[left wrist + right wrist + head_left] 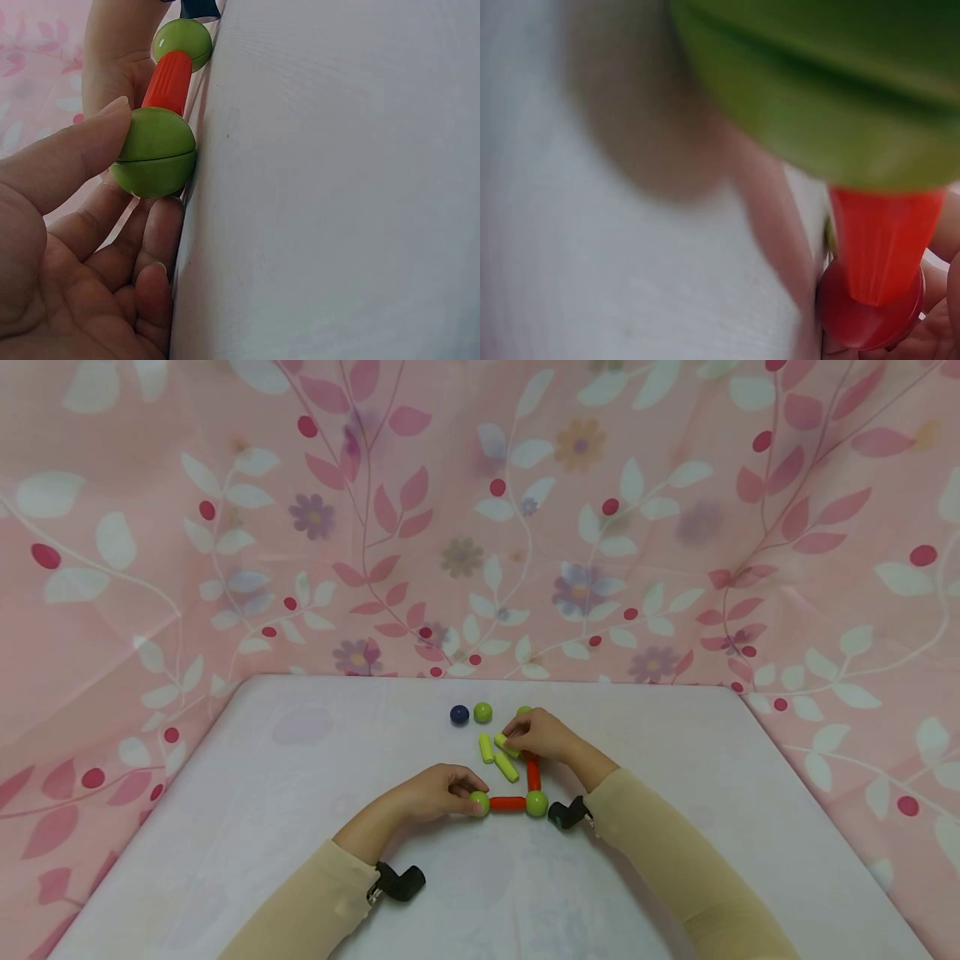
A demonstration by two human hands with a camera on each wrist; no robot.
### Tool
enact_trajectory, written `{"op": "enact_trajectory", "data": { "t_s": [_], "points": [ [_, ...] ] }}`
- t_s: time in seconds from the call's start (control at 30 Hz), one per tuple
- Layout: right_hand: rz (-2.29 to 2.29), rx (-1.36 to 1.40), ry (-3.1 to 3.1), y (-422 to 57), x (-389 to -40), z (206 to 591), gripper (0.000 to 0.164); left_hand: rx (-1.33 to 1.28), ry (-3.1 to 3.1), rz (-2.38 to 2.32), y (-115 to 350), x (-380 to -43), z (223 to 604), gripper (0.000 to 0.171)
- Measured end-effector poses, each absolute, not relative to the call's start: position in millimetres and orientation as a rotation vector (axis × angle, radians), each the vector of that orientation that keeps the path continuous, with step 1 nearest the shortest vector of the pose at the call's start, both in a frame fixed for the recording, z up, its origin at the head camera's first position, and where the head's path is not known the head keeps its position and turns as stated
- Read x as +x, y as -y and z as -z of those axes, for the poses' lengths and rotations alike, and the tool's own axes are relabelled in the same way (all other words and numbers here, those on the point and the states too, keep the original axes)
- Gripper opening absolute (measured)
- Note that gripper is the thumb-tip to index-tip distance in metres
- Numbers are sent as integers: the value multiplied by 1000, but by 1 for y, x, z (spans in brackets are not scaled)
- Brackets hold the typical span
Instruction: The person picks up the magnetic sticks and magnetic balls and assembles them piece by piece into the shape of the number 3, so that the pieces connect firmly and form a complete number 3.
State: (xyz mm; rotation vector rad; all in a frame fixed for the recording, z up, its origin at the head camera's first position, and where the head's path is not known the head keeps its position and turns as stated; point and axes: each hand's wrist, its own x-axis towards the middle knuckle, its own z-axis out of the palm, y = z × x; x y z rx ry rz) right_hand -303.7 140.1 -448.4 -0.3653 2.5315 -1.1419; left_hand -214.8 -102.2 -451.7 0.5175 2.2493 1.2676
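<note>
Left of the corner ball (536, 803), the left hand (433, 794) is pinching a green ball (478, 803) on a red stick (507, 804), and that grip should be steadying the joint without twisting it. Beyond the corner ball, the right hand (547, 735) appears to be pinching a yellow stick (500, 740), a grip best clearing the two loose sticks (486, 748) nearby. Only the right wrist view is showing a red ball (866, 328) beyond the corner ball, at the second red stick's (533, 774) far end.
</note>
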Motion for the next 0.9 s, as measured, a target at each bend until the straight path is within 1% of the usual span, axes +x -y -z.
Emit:
{"op": "enact_trajectory", "data": {
  "t_s": [0.27, 0.6, 0.9],
  "points": [
    [1269, -361, -2523, -146, -308, 453, 25, 530, -2253, -1260, 102, -214, 452, 30],
    [1317, -277, -2552, -156, -309, 447, 20, 546, -2245, -1268, 103, -214, 451, 30],
    [1263, -334, -2533, -151, -309, 445, 21, 534, -2249, -1265, 103, -215, 452, 29]
  ]
}}
